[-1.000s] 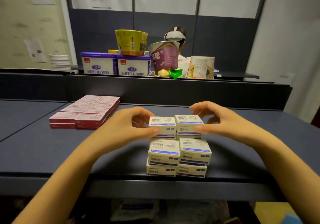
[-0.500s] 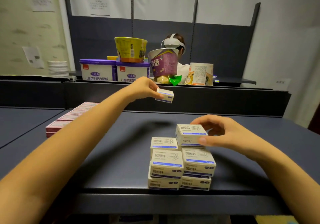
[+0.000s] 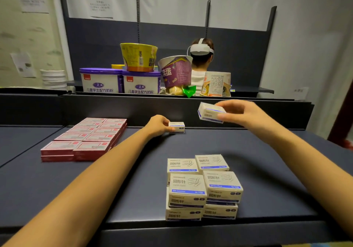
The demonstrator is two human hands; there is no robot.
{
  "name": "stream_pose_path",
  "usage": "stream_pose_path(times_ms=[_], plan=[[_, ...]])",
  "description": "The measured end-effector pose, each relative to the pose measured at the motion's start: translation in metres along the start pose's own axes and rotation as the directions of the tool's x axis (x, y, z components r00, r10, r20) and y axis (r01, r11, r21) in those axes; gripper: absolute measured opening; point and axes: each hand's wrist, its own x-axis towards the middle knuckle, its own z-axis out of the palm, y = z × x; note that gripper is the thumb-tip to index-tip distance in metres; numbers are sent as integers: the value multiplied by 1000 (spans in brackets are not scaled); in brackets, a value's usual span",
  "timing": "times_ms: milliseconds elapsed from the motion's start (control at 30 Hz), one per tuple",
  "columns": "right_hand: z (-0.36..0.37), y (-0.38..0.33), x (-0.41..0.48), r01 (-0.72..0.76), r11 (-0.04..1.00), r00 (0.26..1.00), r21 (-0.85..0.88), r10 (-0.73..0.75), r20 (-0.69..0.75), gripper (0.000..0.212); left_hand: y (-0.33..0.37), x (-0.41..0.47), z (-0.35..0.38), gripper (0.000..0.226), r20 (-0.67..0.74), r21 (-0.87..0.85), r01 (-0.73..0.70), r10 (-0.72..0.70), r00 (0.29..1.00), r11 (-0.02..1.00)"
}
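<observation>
A stack of several small white paper-clip boxes (image 3: pixel 204 187) with blue stripes stands near the front edge of the dark shelf (image 3: pixel 133 170). My left hand (image 3: pixel 158 125) reaches to the back of the shelf and grips one such box (image 3: pixel 176 127), which sits on the surface by the rear wall. My right hand (image 3: pixel 242 113) holds another white box (image 3: pixel 210 112) in the air, tilted, to the right of and above the left one.
Rows of flat red-and-white boxes (image 3: pixel 86 139) lie at the left of the shelf. Behind the rear wall stand two purple-lidded tubs (image 3: pixel 120 83), noodle cups (image 3: pixel 139 57) and a packet (image 3: pixel 216 83). A person wearing a headset (image 3: pixel 201 55) faces away beyond them.
My left hand has lowered its box from mid-air onto the back of the shelf. My right hand has lifted a box off the stack and carried it up and back.
</observation>
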Motion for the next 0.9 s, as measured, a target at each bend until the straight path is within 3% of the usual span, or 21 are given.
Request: stream_pose_path(times_ms=[167,367,633,767,900], plan=[[5,40,68,-69,979,997,-190,75,25,35,-3,2,4,35,-34,17,-13,14,999,1000],[42,90,104,-134,937,980,-321,175,100,36,-5,5,10,33,-99,50,-33,38,994,998],[57,105,108,-165,938,985,-305,175,6,49,-8,7,18,45,-216,-70,-27,11,976,997],[60,109,106,-173,942,985,-286,173,-24,48,-8,9,21,42,-230,-72,-30,12,973,997],[54,98,100,-159,944,987,-290,148,-61,61,-1,1,15,48,-236,-67,-18,1,972,998]])
